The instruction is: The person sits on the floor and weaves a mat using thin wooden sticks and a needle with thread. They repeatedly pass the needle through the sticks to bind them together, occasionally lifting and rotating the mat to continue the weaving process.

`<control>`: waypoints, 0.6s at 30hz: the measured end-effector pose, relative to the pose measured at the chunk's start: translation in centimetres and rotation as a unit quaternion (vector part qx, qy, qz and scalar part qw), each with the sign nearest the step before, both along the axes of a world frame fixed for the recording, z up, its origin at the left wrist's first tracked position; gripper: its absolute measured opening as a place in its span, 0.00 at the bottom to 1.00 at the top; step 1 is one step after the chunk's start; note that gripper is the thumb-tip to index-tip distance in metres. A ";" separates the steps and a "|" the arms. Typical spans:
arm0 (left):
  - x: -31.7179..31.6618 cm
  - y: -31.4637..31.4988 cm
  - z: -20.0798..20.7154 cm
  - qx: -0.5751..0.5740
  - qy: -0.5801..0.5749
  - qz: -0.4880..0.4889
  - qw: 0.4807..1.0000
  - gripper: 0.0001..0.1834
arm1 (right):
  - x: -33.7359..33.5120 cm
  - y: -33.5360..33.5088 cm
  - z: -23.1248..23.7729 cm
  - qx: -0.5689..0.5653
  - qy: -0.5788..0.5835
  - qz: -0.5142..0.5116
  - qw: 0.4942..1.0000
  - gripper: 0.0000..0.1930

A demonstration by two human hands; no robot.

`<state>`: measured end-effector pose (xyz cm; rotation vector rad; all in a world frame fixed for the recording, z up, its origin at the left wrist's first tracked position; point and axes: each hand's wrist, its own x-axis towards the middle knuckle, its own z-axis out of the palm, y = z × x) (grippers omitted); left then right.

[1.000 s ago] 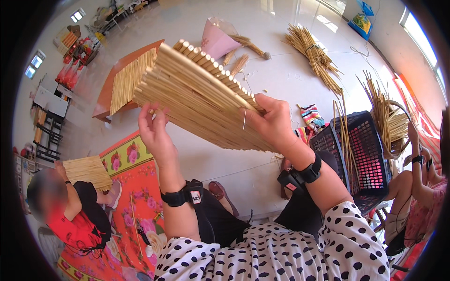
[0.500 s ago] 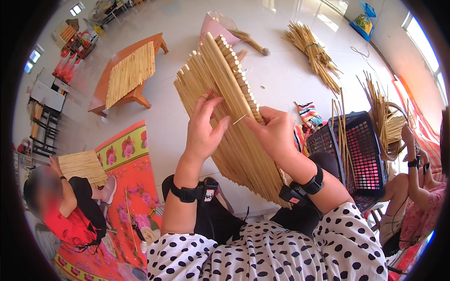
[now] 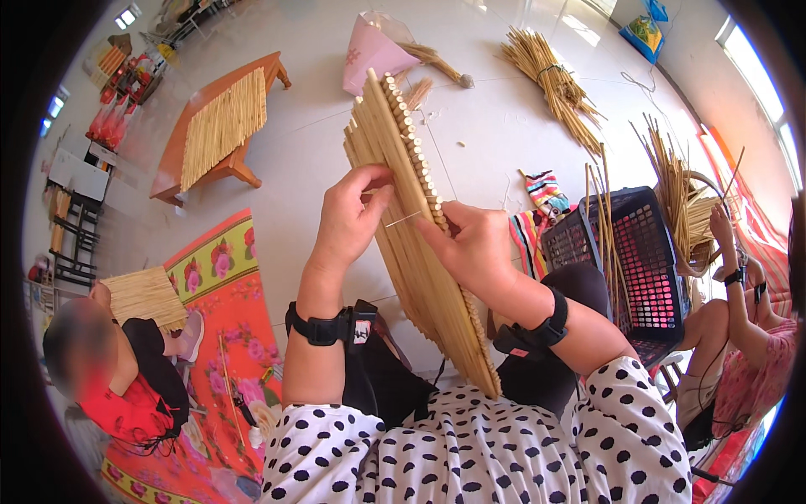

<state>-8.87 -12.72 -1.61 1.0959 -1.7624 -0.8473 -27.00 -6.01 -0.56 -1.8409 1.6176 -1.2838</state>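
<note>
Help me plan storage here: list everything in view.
Held mat: one, tan, centre
Low table: one, brown, upper left
Table mat: one, tan, on it
Coworker's mat: one, tan, left
Stalk bundle: one, tan, upper right
Loose stalks: many, tan, right
Cone wrap: one, pink, top
Bag: one, blue, top right
Basket: one, dark, right
Floral cloth: one, red, lower left
Coworkers: two, red and pink clothes, sides
Clutter: uncounted, mixed, left
Left hand: one, at mat
Right hand: one, gripping mat
</note>
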 end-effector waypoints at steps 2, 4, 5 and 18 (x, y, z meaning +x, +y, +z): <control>0.6 0.3 0.6 -0.003 0.000 0.022 1.000 0.11 | 0.2 0.2 0.4 -0.019 0.005 0.003 1.000 0.17; 1.5 0.8 1.2 0.002 0.009 0.043 0.999 0.10 | 0.2 0.6 0.3 -0.021 0.005 0.020 1.000 0.17; 1.9 1.3 1.6 0.004 0.010 0.043 0.999 0.10 | 0.1 0.9 0.2 -0.022 0.007 0.029 0.999 0.16; 4.1 12.8 7.2 0.040 -0.137 -0.098 0.985 0.10 | 2.6 8.8 -0.4 -0.058 0.000 0.031 0.998 0.12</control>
